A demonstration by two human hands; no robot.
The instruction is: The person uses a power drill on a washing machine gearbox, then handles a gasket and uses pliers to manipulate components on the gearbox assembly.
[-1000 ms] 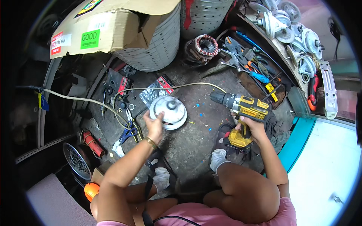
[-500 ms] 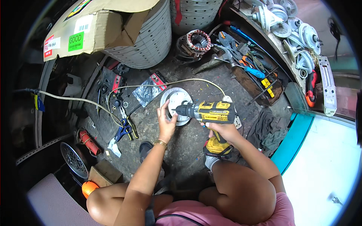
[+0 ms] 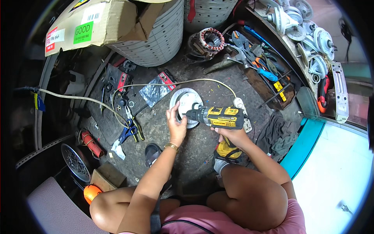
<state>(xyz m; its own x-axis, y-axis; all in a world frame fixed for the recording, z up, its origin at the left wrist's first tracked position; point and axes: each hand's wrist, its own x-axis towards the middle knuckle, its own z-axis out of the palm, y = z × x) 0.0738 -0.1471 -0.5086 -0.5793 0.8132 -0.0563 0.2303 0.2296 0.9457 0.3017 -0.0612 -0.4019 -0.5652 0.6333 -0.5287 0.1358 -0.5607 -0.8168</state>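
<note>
My right hand (image 3: 232,136) is wrapped around the grip of a yellow-and-black cordless drill (image 3: 222,116), which lies level with its chuck pointing left. The chuck end reaches over a round pale-grey metal disc (image 3: 192,96) with a raised rim, on the dark work floor. At the disc's left and near edge is my left hand (image 3: 177,128), fingers and thumb curved around the rim beside the chuck. The drill's tip and the spot it meets are partly hidden by chuck and fingers.
Blue-handled scissors (image 3: 128,132) and pliers lie left of the disc, near a plastic packet (image 3: 156,91). A pale cable crosses behind to a power strip (image 3: 242,109). Farther back are a wound stator (image 3: 211,39), a tool tray (image 3: 282,101) and perforated drums (image 3: 156,46).
The whole view has shifted slightly, with most things a little farther right. Both hands keep their hold, and the drill remains over the disc.
</note>
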